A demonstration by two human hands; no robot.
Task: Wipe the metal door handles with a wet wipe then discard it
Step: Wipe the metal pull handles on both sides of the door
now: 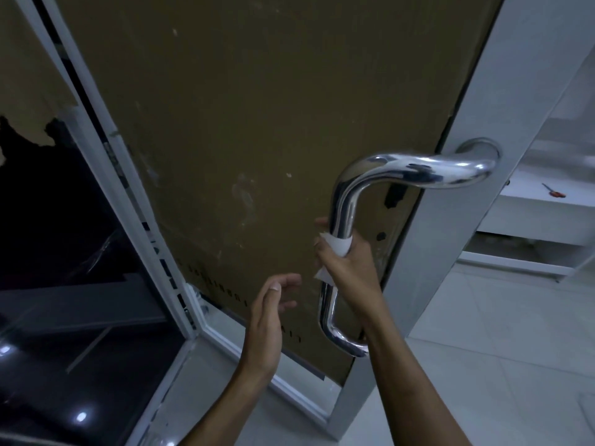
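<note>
Chrome door handle (346, 201): I see my right hand (346, 268) clamped round its shaft over a white wet wipe (338, 244), left hand (267, 320) beside it, fingers loosely apart, empty.

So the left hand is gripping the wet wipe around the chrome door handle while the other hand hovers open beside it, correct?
Not quite: it is the right hand that grips the wet wipe around the chrome door handle. The left hand is the one hovering open beside it, touching nothing. The head view shows this; the rest stands.
</note>
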